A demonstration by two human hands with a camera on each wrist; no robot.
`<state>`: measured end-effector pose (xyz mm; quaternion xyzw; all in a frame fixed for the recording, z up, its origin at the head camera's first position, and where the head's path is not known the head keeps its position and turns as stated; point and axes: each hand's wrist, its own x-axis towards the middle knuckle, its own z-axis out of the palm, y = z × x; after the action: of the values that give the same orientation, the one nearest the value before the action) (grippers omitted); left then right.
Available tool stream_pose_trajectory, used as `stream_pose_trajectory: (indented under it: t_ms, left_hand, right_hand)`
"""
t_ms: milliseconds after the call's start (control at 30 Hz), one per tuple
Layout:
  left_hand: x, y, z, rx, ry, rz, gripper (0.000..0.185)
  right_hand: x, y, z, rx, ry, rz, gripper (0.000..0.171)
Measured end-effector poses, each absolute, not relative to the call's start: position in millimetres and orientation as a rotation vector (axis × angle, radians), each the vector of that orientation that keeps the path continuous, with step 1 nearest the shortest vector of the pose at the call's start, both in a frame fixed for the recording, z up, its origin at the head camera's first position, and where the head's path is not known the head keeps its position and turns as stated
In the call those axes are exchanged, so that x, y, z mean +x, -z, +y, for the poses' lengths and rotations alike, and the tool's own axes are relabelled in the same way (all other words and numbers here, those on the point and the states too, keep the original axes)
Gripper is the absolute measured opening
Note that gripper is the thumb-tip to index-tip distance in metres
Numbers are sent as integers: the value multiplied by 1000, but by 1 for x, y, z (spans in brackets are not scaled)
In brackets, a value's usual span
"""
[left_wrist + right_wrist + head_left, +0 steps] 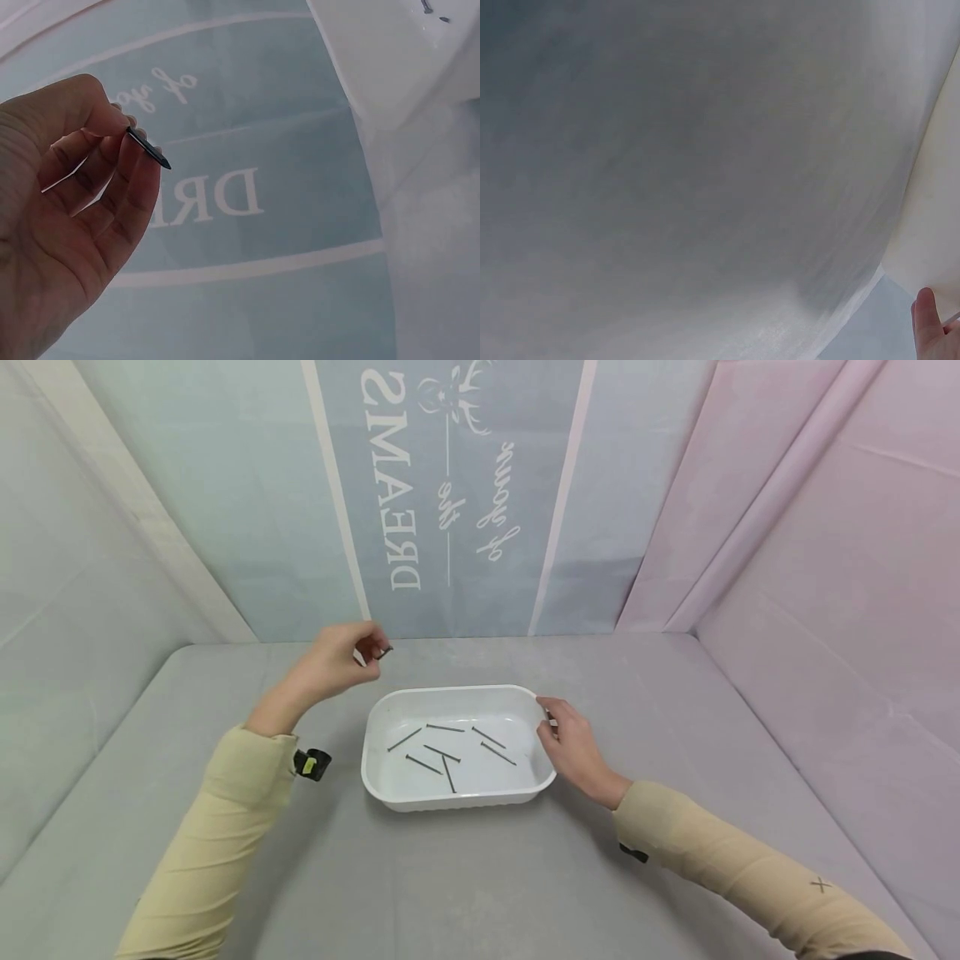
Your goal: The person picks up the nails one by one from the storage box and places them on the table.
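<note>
My left hand is raised above the grey table, left of and behind a white tray. It pinches a short dark nail between thumb and fingertips. In the left wrist view the nail points away from the hand, its tip free. Several dark nails lie scattered on the tray's floor. My right hand holds the tray's right rim, fingers curled at the edge. The right wrist view gives only one fingertip beside the tray's pale wall.
The tray sits mid-table on a grey cloth. A pale blue backdrop with mirrored "DREAMS" lettering stands behind it. Pink cloth closes the right side and a grey wall the left. A small black device is strapped at my left wrist.
</note>
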<state>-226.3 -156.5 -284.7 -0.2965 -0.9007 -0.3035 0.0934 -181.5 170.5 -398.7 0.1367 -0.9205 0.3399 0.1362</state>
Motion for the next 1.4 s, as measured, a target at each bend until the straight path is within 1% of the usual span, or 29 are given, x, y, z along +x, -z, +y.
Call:
stream_pose_trajectory:
  t_ms: [567, 1400]
  left_hand:
    - [-235, 301, -186, -599, 924, -2868, 16]
    - [-244, 325, -210, -429, 982, -3024, 17]
  right_hand:
    - [-182, 398, 171, 395, -963, -2668, 38]
    - [-182, 397, 172, 411, -992, -2658, 38]
